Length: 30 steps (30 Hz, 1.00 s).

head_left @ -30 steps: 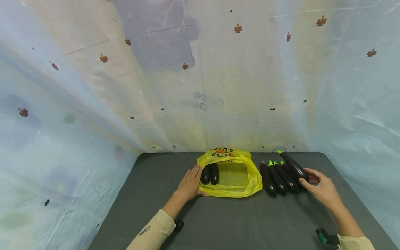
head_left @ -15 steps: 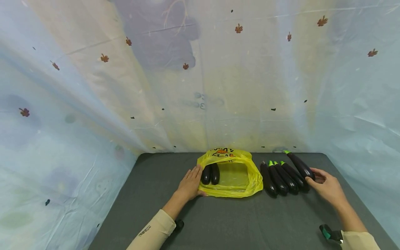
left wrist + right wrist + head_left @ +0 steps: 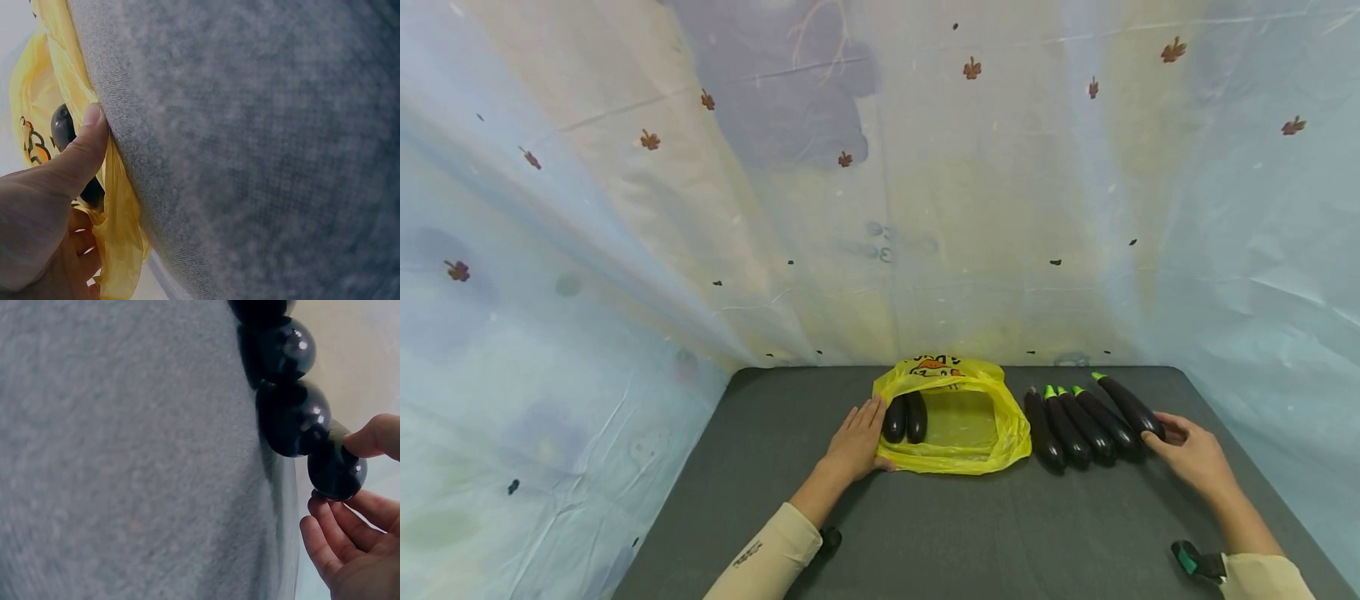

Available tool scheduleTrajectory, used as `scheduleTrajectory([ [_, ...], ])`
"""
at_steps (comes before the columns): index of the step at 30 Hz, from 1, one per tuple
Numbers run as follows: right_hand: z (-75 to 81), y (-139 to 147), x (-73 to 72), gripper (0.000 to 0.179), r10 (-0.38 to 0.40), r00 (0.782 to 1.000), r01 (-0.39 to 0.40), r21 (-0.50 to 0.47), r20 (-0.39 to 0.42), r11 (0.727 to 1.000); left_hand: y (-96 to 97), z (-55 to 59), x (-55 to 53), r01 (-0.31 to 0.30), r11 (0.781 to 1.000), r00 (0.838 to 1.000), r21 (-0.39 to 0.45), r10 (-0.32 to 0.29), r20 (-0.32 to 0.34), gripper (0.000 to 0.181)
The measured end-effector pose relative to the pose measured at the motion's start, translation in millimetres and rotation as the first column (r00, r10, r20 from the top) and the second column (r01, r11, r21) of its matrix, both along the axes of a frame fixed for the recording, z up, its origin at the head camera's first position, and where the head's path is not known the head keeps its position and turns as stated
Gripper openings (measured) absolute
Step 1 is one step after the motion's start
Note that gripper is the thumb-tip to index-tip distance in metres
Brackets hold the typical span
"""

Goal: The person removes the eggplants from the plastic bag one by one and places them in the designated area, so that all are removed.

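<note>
My left hand (image 3: pixel 855 437) holds the left side of a yellow plastic bag (image 3: pixel 1013 429), its thumb (image 3: pixel 87 147) on the bag's front edge in the left wrist view. Two dark eggplants (image 3: pixel 916 418) lie side by side at the left inside the open-mouthed bag. At the right, my right hand (image 3: pixel 1192 454) grips the rounded end of another eggplant (image 3: pixel 1129 405), whose green stem end points away and to the left. Thumb on one side and fingers on the other show in the right wrist view around this eggplant (image 3: pixel 334 472).
Several more eggplants (image 3: pixel 1078 429) lie in a slanted row between the bag and the right hand, most with bright green stem ends. All rest on a dark grey tabletop (image 3: pixel 925 533). A patterned plastic sheet (image 3: pixel 962 208) hangs behind and beside the table.
My right hand has moved right and lowered the eggplant to the right end of the row. My left hand and the bag have stayed in place.
</note>
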State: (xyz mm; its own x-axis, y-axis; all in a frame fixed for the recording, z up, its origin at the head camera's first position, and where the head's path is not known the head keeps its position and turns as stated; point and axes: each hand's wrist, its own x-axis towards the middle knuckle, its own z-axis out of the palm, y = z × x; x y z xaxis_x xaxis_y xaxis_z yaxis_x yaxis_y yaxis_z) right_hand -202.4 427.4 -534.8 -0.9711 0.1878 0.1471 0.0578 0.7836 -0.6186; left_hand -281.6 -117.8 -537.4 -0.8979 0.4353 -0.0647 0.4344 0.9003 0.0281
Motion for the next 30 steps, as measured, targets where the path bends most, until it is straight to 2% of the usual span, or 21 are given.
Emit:
scheduleTrajectory([
  [15, -4.3, 9, 3.3, 0.066, 0.034, 0.996, -0.035, 0.011, 0.083, 0.999, 1.0, 1.2, -0.5, -0.006, 1.0, 1.0, 0.011, 0.006, 0.014, 0.118],
  [30, -5.7, 10, 5.3, 0.062, 0.051, 0.992, -0.053, 0.009, 0.119, 0.999, 0.9, 2.4, 0.0, -0.009, 1.0, 1.0, 0.008, 0.009, 0.021, 0.118],
])
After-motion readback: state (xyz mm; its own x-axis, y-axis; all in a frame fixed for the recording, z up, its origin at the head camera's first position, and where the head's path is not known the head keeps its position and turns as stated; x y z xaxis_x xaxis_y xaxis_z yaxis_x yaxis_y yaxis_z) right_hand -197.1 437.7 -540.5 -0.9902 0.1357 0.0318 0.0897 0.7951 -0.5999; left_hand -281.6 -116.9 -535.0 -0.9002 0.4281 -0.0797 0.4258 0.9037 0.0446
